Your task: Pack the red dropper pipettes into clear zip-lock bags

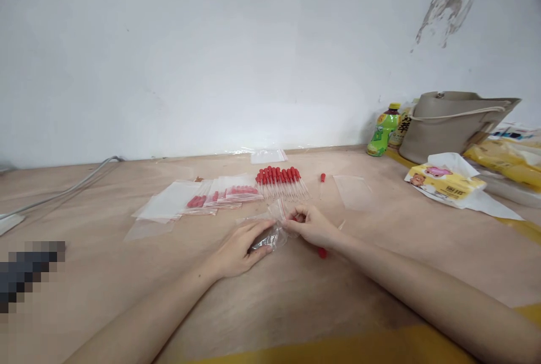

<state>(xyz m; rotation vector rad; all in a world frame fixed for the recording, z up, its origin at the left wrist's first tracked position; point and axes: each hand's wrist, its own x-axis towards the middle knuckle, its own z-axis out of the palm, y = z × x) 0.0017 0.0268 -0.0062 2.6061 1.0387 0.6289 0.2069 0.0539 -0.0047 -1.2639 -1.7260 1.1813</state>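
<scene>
On the counter (236,307), the left hand (243,245) held a clear bag (276,235) between thumb and fingers, and the right hand (315,229) pinched it at its two o'clock side; a hard pull could tear this thin-looking bag. At four o'clock from it, one red-topped dropper (322,253) lay beneath the right wrist, which, if lowered, could crush or roll it.

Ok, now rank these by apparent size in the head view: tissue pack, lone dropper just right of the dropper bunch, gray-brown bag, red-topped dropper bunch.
1. Gray-brown bag
2. Tissue pack
3. Red-topped dropper bunch
4. Lone dropper
</scene>
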